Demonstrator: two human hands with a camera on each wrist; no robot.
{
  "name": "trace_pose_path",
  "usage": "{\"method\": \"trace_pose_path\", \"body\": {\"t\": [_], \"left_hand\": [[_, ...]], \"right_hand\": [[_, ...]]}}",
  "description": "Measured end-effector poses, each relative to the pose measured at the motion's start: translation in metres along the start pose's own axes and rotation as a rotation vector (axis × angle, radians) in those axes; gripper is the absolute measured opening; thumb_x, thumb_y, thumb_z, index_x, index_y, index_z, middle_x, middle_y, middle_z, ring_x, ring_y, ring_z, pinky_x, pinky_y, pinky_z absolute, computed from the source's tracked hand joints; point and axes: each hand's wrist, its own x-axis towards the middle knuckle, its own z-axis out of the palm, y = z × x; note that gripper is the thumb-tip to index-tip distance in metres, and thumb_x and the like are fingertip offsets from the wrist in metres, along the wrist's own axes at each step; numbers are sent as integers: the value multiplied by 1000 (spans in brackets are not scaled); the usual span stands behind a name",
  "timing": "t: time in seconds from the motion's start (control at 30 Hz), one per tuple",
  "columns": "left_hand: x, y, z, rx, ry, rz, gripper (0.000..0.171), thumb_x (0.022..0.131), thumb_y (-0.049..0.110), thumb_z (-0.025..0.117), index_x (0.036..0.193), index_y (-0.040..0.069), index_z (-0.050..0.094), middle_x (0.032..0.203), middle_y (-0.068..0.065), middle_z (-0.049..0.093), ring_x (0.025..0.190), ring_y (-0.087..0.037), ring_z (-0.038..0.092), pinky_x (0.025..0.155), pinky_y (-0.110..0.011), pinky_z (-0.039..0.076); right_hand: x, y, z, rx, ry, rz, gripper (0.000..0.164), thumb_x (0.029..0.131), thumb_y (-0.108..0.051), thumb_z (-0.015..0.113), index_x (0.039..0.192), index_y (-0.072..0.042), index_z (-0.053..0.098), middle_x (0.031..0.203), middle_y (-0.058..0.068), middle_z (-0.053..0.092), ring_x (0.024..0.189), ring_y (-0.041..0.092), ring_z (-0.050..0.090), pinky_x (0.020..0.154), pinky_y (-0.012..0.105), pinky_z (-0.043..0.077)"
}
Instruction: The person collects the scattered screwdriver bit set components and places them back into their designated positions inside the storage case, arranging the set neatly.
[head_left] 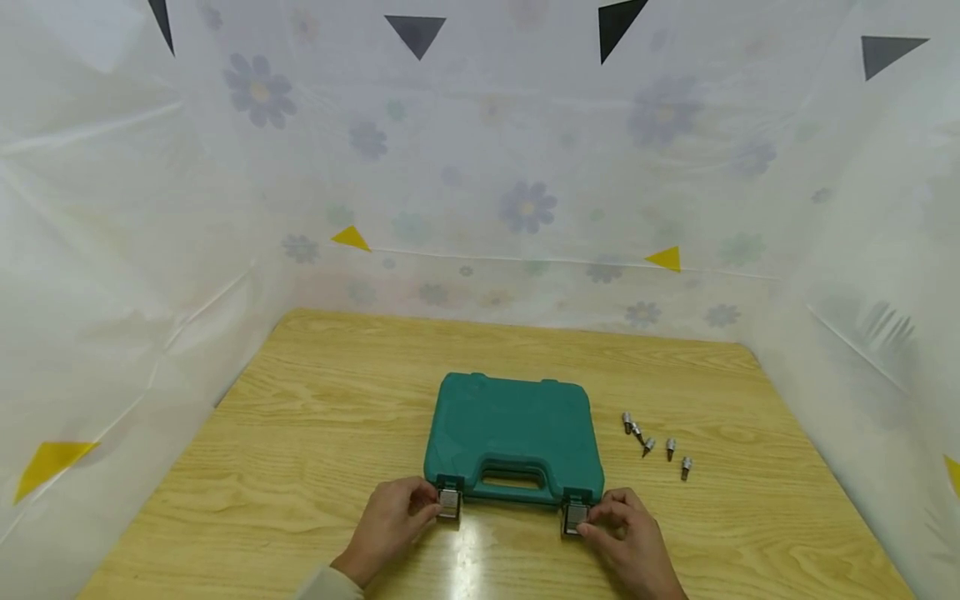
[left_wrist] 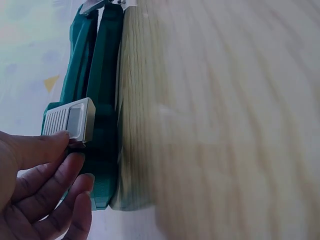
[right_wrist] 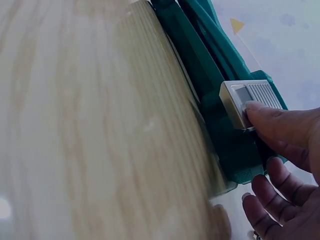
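Observation:
A green plastic tool case (head_left: 517,421) lies flat on the table, its handle toward me and its lid down over the base. At its front left corner, my left hand (head_left: 395,521) pinches a silver ribbed latch (head_left: 449,503) between thumb and index finger. The matching latch (head_left: 576,518) at the front right corner is pinched by my right hand (head_left: 628,537). Both latches are swung outward from the case. In the left wrist view the thumb presses the edge of the left latch (left_wrist: 70,120). The right wrist view shows the thumb on the face of the right latch (right_wrist: 250,102).
Several small metal bit sockets (head_left: 671,450) lie loose to the right of the case. The wood-grain table (head_left: 337,392) is enclosed by white flower-printed sheeting (head_left: 450,167) at the back and both sides.

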Motion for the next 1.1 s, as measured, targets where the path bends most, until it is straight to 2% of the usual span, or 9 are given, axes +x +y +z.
{"method": "trace_pose_path", "body": {"t": [0.27,0.37,0.53,0.7,1.1], "left_hand": [[-2,3,0,-16,59,-15,9,83,16,76,85,10,68,76,7,64,68,-3,56,59,-21,49],[-2,4,0,-6,99,-4,9,83,16,76,85,11,68,77,6,65,68,-3,57,59,-21,49],[-1,6,0,20,158,14,10,82,15,77,85,13,68,79,7,64,70,-5,58,60,-22,49],[0,8,-1,29,191,27,10,82,16,77,86,15,69,81,7,65,73,-8,60,62,-23,49],[6,12,-8,26,219,64,10,82,18,77,86,16,68,81,8,64,74,-9,60,64,-27,51]], "right_hand": [[0,1,0,-13,95,-148,15,74,-7,82,78,-14,69,95,0,51,81,6,52,70,27,52],[-1,0,0,-10,128,-219,15,74,-6,82,79,-14,70,96,0,51,81,8,53,68,29,52],[-1,-3,-2,-17,167,-276,16,74,-5,81,78,-16,70,95,-1,50,81,12,52,66,29,51],[-1,-5,-4,-29,185,-284,16,74,-5,81,79,-16,71,97,-1,49,84,10,50,68,30,51],[2,-10,-6,-79,228,-269,13,78,-12,80,83,-21,72,110,2,50,99,3,42,76,34,48]]}}
